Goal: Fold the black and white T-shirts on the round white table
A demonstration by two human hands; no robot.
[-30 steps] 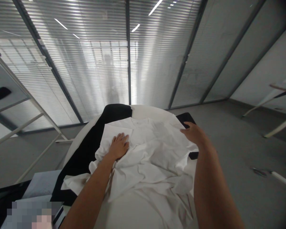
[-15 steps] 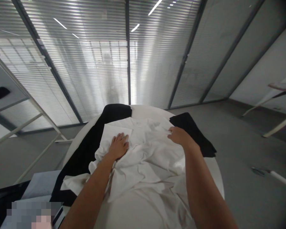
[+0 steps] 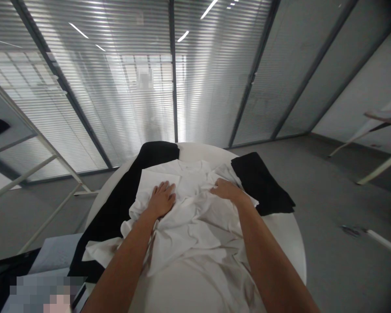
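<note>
A crumpled white garment (image 3: 198,221) lies spread over a round white table (image 3: 289,243). My left hand (image 3: 162,199) rests flat on its left part, fingers stretched out and pressing the cloth down. My right hand (image 3: 224,189) is closed on a fold of the white garment near its middle, the cloth bunched under the fingers. A black garment lies beneath, showing as one piece at the left (image 3: 124,200) and one at the right (image 3: 263,184).
Glass walls with blinds (image 3: 169,78) stand behind the table. A white frame (image 3: 35,152) leans at the left, and white table legs (image 3: 378,169) show at the right. Grey floor (image 3: 339,195) surrounds the table. A pale folded cloth (image 3: 57,254) lies at the lower left.
My right hand has drawn the white garment's right edge leftward toward the middle, uncovering the black garment on the right. My left hand has stayed in place.
</note>
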